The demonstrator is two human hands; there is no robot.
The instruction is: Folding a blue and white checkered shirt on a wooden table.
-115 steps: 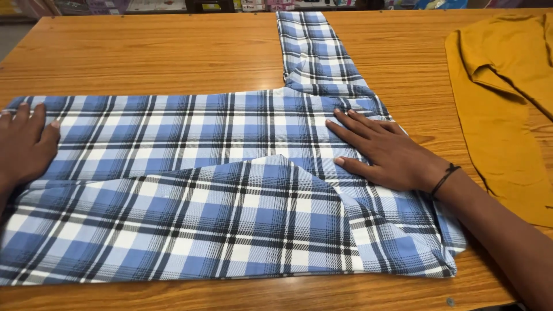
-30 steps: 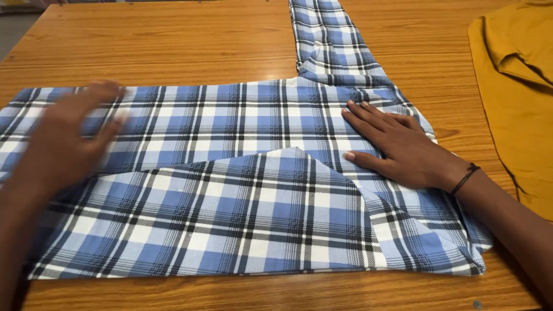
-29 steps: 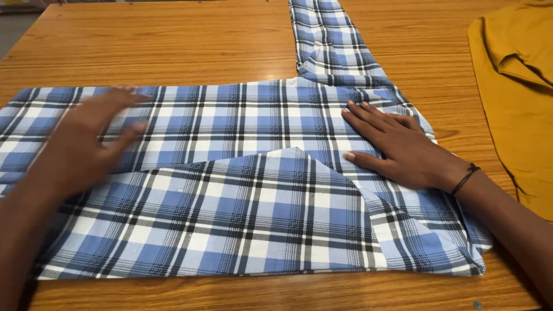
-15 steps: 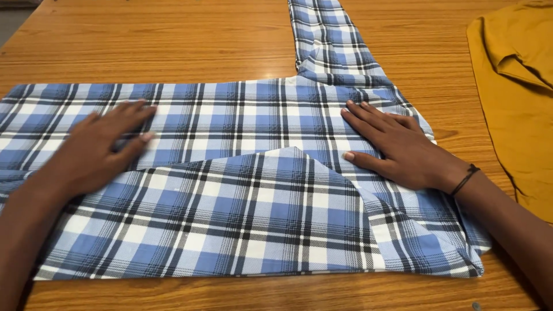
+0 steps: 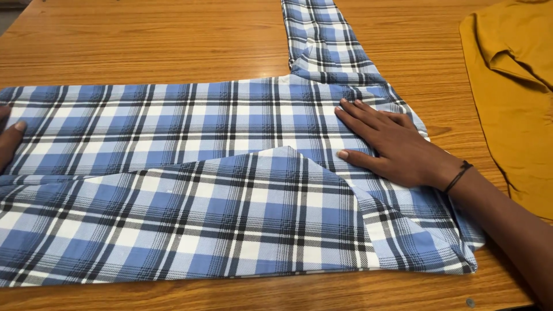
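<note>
A: Nearest the wearer, the folded-over panel point(image 5: 230, 224) of the blue plaid shirt point(image 5: 173, 121) is noted lying flat, its upper edge rising to a peak near centre. The near right corner point(image 5: 455, 259) is seen bunched into small overlapping folds, close to the edge of the wooden table point(image 5: 144, 40).

B: Hand positions to be recorded.

A: The right hand point(image 5: 391, 147) is laid palm down on the shirt at about 3 o'clock from the peak, fingers point(image 5: 360, 115) extended and slightly spread, pressing on the cloth, nothing gripped. A dark band point(image 5: 458, 175) is worn at that wrist. Of the left hand point(image 5: 8, 141) only a thumb tip and part of the palm are seen at 9 o'clock, at the frame edge, touching the shirt; whether the remaining fingers are spread or curled cannot be told.

B: Farther out?

A: One sleeve point(image 5: 322, 40) is stretched away toward 12 o'clock, unfolded. A mustard-yellow garment point(image 5: 512, 98) is spread at 2 o'clock, apart from the shirt.

B: Risks, as judged.

A: If the cloth is dragged sideways under the flat palm, the folded panel could be skewed and its peak shifted off centre. The bunched corner could be pressed into a hard crease if it is smoothed over without being opened out. The sleeve's weight, if it is pulled, could tug the shoulder seam askew.
</note>
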